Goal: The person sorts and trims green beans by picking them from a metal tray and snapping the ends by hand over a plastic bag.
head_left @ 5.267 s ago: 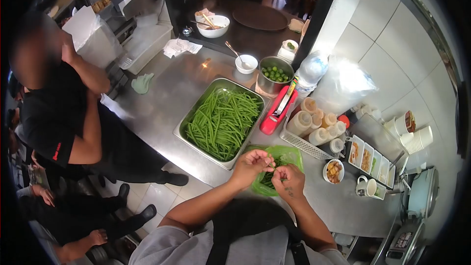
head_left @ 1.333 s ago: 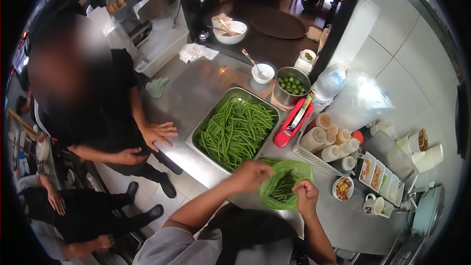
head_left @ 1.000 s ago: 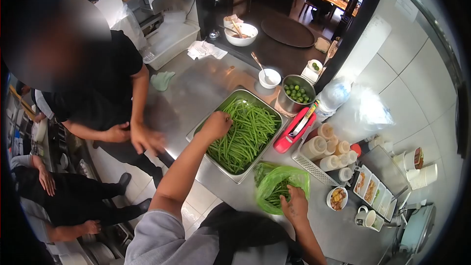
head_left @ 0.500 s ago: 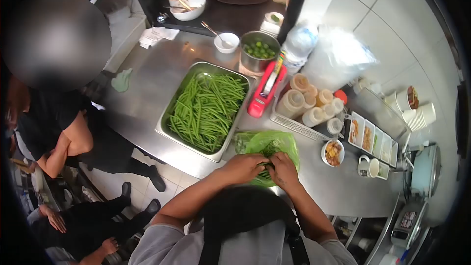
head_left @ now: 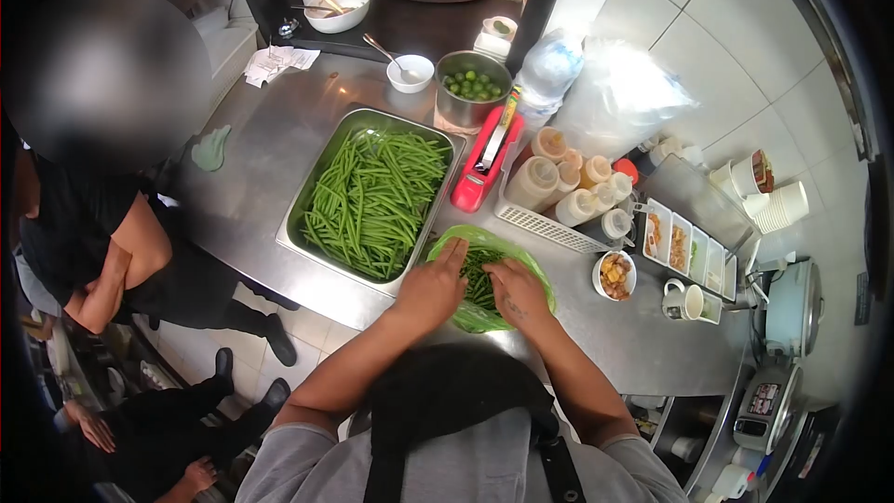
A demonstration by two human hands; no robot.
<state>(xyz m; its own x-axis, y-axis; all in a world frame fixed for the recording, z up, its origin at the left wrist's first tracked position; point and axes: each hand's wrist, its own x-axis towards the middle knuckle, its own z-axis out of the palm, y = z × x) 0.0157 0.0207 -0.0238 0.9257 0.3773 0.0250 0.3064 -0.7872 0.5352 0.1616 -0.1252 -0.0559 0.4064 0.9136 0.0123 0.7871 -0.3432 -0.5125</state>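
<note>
A light green plastic bag (head_left: 542, 281) stands wide at the counter's front edge, with short pieces of green bean (head_left: 479, 278) inside. My left hand (head_left: 436, 287) lies at the bag's left side, fingers stretched out over its rim and nothing visible in them. On the other side, my right hand (head_left: 520, 292) reaches over the bean pieces with fingers bent together; what they hold, if anything, is hidden. To the left of the bag is a deep steel pan (head_left: 291, 231) filled with long whole green beans (head_left: 372, 200).
Behind the bag lie a red tape dispenser (head_left: 477, 182) and a steel pot (head_left: 456, 116) of small green limes. A white basket (head_left: 549, 228) of sauce bottles, a bowl of brown chunks (head_left: 616, 276) and a mug (head_left: 683, 299) stand right. A person with folded arms (head_left: 130, 251) stands left.
My hands have moved apart from their close hold over the bag. My left fingers have straightened, and more of the bean pieces shows. The whole view has shifted slightly.
</note>
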